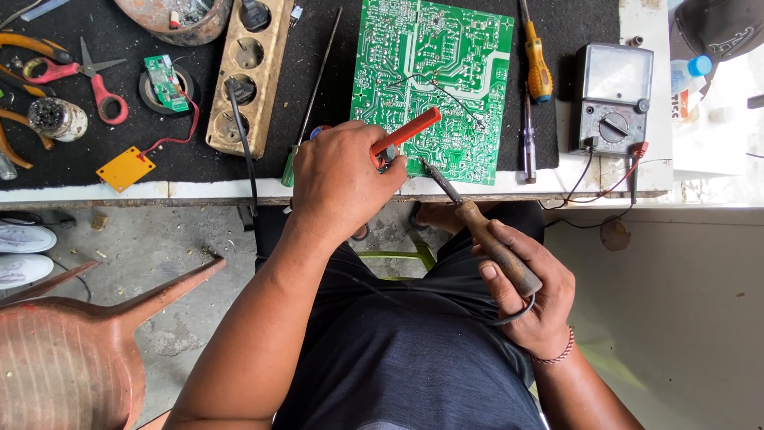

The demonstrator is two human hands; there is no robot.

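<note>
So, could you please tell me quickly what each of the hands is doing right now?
Left hand: closed around a red-handled tool.
Right hand: closed around a wooden-handled soldering iron.

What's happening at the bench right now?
A seated person works on a green circuit board lying at the table edge. The left hand grips an orange-handled tool against the board, and the right hand holds a wooden-handled soldering iron, tip at the board's near edge. An analog multimeter sits to the right.

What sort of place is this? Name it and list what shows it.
Most likely an electronics repair bench. The right hand holds a soldering iron to a green circuit board, the left hand holds an orange tool, and an analog multimeter sits beside it.
</note>
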